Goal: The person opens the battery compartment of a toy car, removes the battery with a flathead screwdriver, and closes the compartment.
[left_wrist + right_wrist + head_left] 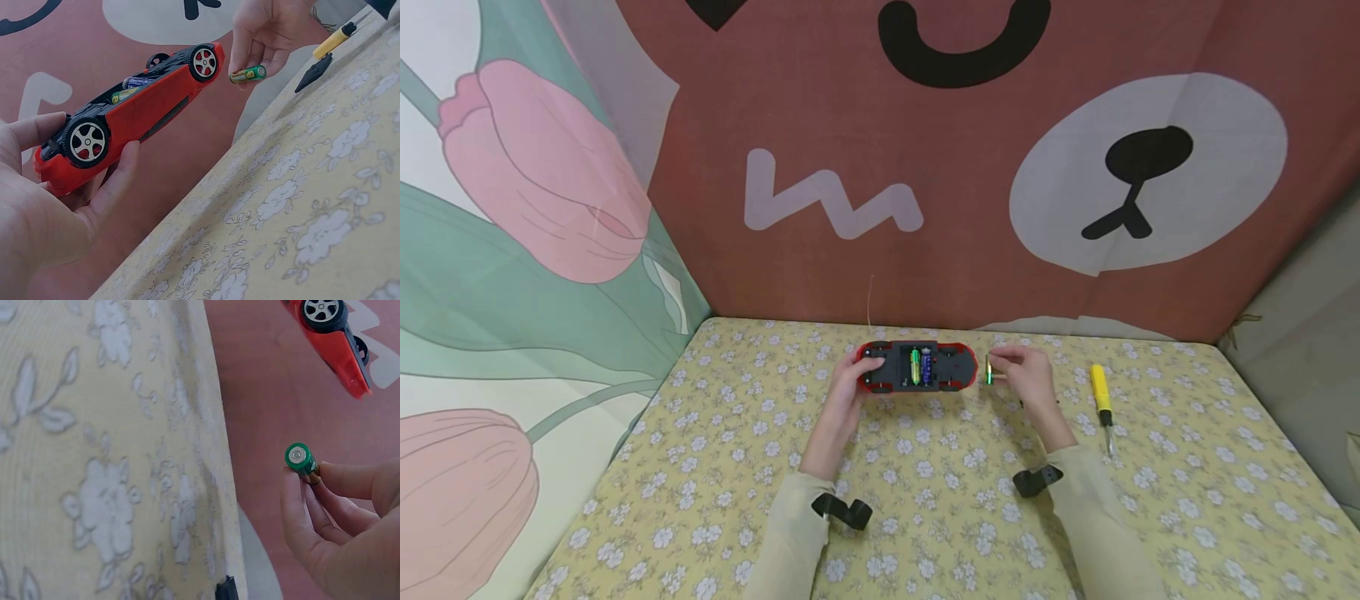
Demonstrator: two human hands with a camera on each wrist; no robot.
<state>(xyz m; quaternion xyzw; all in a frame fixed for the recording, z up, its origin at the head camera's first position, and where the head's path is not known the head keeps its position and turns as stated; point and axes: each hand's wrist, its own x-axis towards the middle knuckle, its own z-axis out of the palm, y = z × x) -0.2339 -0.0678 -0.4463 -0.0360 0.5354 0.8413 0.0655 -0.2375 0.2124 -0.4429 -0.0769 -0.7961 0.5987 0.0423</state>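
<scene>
We count three batteries, one toy car (957, 367) and one screwdriver (1100, 387).
Of the three, we find two in the car, one green battery (915, 367) and one blue battery (927, 367), plus one held battery (989, 369); three wheels (87, 141) show from the left wrist. We also see one flat black piece (314, 73), two hands, one left hand (847, 375) and one right hand (1032, 379), two black wrist mounts (852, 512), and two printed tulips (550, 175).

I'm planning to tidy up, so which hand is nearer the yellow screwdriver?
Right. The right hand, pinching a green battery, is to the left of the yellow screwdriver; the left hand, gripping the red toy car, is farther left.
</scene>
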